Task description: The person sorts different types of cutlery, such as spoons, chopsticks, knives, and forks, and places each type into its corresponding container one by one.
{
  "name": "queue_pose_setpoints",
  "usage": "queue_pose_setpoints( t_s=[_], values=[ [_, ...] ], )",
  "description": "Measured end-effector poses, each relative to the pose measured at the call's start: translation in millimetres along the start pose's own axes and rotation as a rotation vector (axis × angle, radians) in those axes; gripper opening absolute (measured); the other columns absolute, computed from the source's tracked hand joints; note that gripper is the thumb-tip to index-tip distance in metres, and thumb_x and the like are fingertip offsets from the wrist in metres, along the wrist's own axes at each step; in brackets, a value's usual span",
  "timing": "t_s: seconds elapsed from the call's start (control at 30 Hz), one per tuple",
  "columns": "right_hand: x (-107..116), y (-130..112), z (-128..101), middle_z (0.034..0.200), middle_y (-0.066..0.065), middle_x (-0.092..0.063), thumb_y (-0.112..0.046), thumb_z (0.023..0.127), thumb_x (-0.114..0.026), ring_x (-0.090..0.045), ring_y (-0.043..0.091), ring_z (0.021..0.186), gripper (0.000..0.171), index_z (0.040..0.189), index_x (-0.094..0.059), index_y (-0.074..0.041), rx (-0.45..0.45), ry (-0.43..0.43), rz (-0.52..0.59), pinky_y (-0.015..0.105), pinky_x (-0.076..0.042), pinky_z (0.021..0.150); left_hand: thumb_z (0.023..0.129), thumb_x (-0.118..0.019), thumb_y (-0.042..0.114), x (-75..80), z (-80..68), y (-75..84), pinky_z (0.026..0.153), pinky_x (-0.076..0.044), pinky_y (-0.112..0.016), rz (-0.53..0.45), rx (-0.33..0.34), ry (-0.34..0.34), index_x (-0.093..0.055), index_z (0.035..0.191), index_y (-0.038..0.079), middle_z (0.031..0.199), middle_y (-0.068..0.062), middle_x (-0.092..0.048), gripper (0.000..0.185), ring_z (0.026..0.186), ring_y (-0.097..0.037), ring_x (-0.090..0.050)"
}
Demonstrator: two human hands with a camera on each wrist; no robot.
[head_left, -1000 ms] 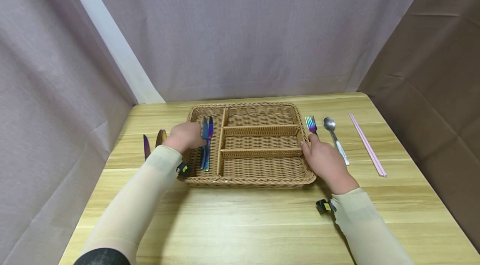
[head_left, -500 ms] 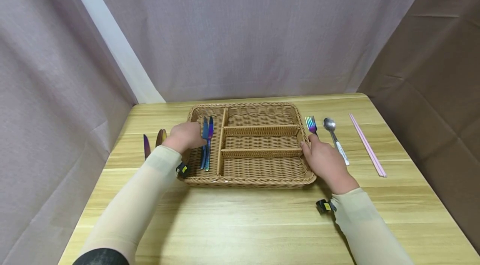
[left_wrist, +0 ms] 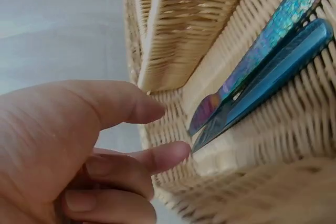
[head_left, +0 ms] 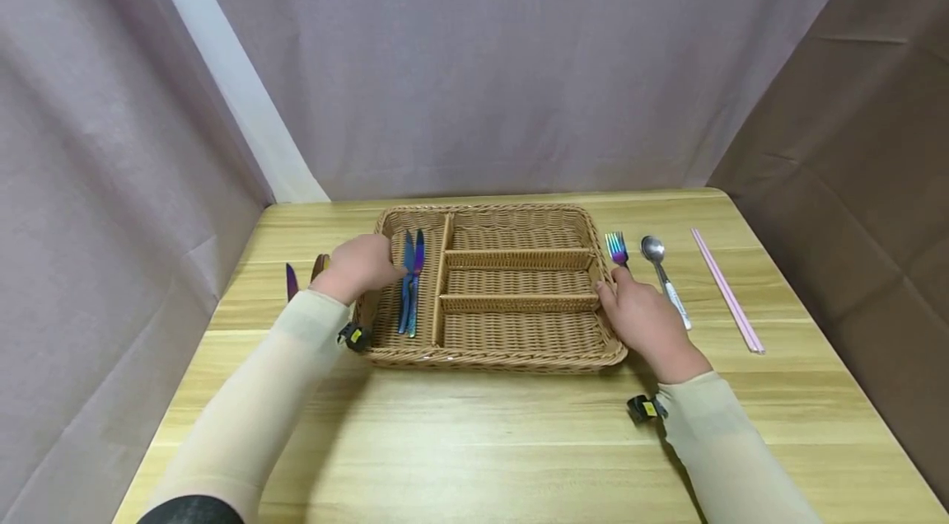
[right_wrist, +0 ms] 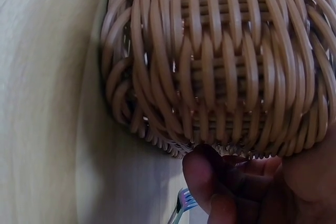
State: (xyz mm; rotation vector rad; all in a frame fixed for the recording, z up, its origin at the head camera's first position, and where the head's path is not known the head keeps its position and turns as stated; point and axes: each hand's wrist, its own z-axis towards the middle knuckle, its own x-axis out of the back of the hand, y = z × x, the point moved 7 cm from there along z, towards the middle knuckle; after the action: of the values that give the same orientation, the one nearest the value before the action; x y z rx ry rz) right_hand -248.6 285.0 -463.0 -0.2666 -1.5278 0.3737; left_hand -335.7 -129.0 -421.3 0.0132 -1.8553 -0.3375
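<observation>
Resting on basket (head_left: 511,359) rim: left hand (head_left: 361,264), fingers loose, holding nothing | knives (head_left: 411,281) just beside its fingertips | right hand (head_left: 643,320) gripping opposite rim | fork (head_left: 616,247) beyond it

The divided basket (head_left: 489,355) is woven wicker, tan, ribbed and rough, with a faint sheen on the strands. Two knives (head_left: 411,281) lying in it are polished metal with an iridescent blue-purple finish, like the fork (head_left: 615,247) outside it. The spoon (head_left: 652,248) has a glossy steel bowl and a white handle. The chopsticks (head_left: 726,289) look smooth, pale pink. The table (head_left: 474,442) is light wood-grain, matt. Backdrop curtains (head_left: 482,54) are dull cloth, and the sleeves (head_left: 274,392) thin beige fabric.
</observation>
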Motion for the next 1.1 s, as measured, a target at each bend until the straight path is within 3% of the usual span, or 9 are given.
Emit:
queue_pose_setpoints(
  t_s=[0.1, 0.47, 0.77, 1.1],
  values=[
    [0, 0, 0, 0.094, 0.033, -0.071, -0.037, 0.119, -0.042, -0.073, 0.053, 0.085, 0.055, 0.143, -0.050, 0.011, 0.001, -0.004, -0.001, 0.068, -0.058, 0.068, 0.101, -0.064, 0.034, 9.8, -4.1, -4.8, 0.049, -0.028, -0.030, -0.021, -0.016, 0.048, -0.044, 0.060, 0.021, 0.057, 0.006, -0.036, 0.048, 0.052, -0.013, -0.033],
    [0, 3, 0, 0.098, 0.036, -0.071, -0.037, 0.119, -0.041, -0.073, 0.057, 0.090, 0.055, 0.145, -0.049, 0.011, 0.006, 0.003, 0.003, 0.070, -0.058, 0.071, 0.104, -0.063, 0.038, 30.7, -18.2, -33.8, 0.048, -0.027, -0.030, -0.037, 0.037, 0.123, -0.043, 0.061, 0.020, 0.058, 0.007, -0.035, 0.051, 0.053, -0.013, -0.032],
    [-1, 1, 1, 0.097, 0.037, -0.071, -0.036, 0.119, -0.041, -0.072, 0.058, 0.089, 0.053, 0.143, -0.050, 0.010, 0.015, 0.015, 0.002, 0.070, -0.058, 0.070, 0.100, -0.060, 0.030, 19.5, -30.4, -64.5, 0.048, -0.023, -0.028, -0.060, 0.046, 0.102, -0.040, 0.058, 0.021, 0.055, 0.008, -0.033, 0.047, 0.049, -0.011, -0.030],
    [-1, 0, 0, 0.104, 0.040, -0.070, -0.037, 0.119, -0.040, -0.072, 0.060, 0.092, 0.055, 0.147, -0.048, 0.010, 0.004, 0.008, 0.002, 0.072, -0.058, 0.072, 0.101, -0.068, 0.035, 0.7, -43.4, -102.5, 0.054, -0.037, -0.034, -0.071, 0.070, 0.023, -0.045, 0.064, 0.021, 0.062, 0.005, -0.040, 0.046, 0.058, -0.016, -0.041]
  ],
)
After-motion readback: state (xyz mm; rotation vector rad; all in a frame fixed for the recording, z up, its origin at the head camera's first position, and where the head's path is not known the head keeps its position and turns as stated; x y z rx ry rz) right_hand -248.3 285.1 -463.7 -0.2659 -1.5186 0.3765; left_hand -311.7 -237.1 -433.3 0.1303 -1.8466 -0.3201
